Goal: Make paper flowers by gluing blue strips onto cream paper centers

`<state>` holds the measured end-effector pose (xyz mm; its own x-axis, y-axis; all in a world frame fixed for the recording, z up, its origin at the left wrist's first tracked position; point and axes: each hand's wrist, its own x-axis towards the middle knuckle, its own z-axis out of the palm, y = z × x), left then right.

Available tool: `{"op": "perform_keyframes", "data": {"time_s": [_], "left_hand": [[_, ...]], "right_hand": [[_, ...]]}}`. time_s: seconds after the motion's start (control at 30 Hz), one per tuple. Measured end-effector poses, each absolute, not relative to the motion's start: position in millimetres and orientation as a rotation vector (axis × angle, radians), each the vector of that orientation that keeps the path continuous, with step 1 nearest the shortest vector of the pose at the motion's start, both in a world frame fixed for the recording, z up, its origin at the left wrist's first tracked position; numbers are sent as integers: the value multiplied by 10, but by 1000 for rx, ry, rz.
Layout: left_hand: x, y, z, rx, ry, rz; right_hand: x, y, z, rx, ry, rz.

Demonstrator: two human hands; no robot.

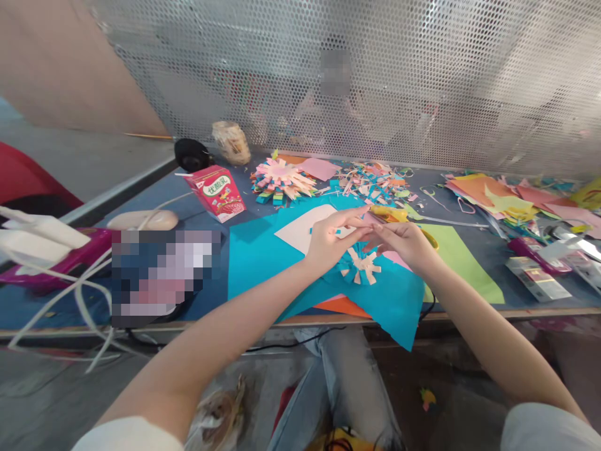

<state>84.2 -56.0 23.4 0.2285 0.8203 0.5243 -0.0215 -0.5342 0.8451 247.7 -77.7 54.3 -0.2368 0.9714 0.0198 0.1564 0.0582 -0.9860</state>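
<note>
My left hand [331,238] and my right hand [404,241] meet over a large blue paper sheet [263,250] near the table's front edge. Their fingertips pinch together just above a small paper flower [360,266] of blue paper with pale fringed strips. Each hand seems to grip a paper strip of that flower, though the pinched piece is too small to name surely. A white paper sheet [303,228] lies under my left fingers. Orange paper [345,307] peeks out under the blue sheet. A green sheet [462,260] lies to the right of my right wrist.
A finished multicoloured paper flower [279,180] and a heap of paper scraps [370,178] lie further back. A red milk carton [216,193] stands at left, coloured paper stacks [507,197] at right. A perforated metal screen [375,75] closes the back; a person sits behind it.
</note>
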Motion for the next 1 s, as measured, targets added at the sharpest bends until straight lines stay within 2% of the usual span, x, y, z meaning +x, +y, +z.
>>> {"op": "perform_keyframes", "data": {"time_s": [0.33,0.63,1.0], "left_hand": [[860,-600,254,1519,717,1459],[855,-654,291,1562,820,1455],[860,-579,254,1520,806,1399]], "right_hand": [[2431,-762,431,-1163,-1331,1372],[2246,-787,380,-1116,-1189,1293],[2309,-915,514,-1108,-1195,1442]]}}
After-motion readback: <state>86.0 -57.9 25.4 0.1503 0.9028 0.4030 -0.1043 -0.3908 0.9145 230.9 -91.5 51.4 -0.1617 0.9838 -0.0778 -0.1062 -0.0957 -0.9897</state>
